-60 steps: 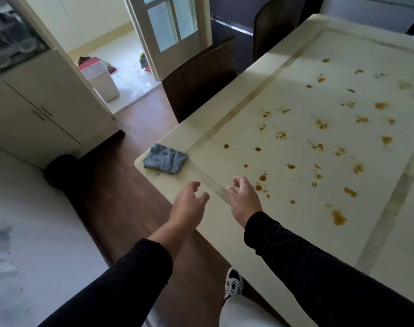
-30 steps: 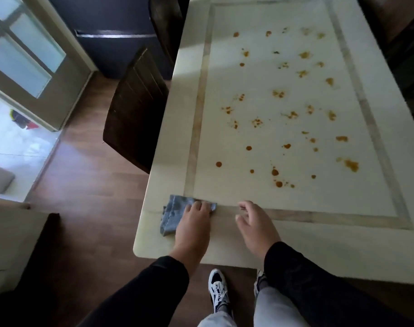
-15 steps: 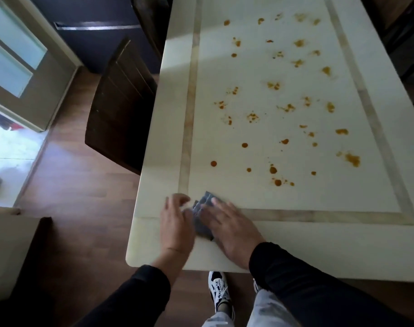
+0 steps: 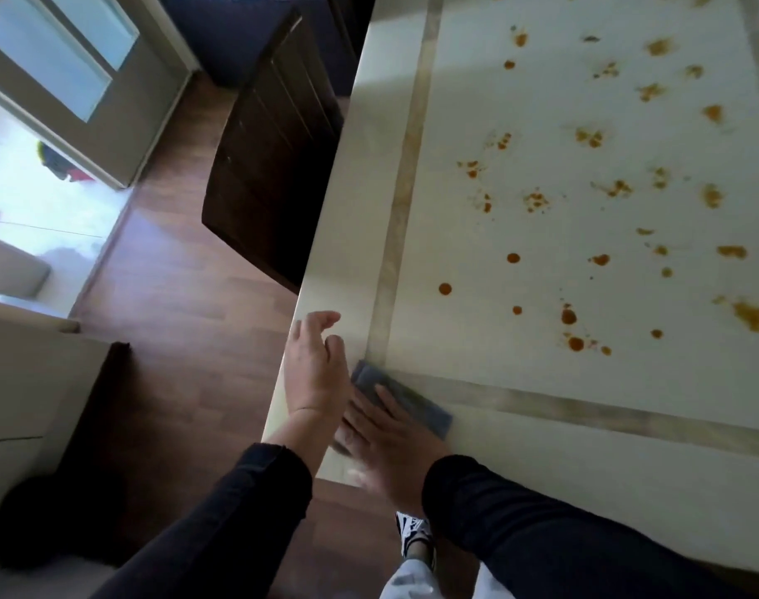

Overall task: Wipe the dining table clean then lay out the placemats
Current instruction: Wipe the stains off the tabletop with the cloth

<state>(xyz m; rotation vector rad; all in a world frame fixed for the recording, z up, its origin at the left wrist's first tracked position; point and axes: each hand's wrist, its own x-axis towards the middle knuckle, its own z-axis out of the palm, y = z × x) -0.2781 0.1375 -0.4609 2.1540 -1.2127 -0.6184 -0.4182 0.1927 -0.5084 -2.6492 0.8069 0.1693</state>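
Brown wood floor lies beside the big cream dining table (image 4: 585, 477), where the right hand (image 4: 390, 438) presses flat on the small grey-blue cloth (image 4: 405, 402) at the near corner, the left hand (image 4: 315, 369) hangs loose and empty just beside it, and the cloth should stay flat and push firmly toward the orange sauce spots (image 4: 567, 315).

Black sleeves (image 4: 563, 538), black-and-white sneaker (image 4: 414, 531)
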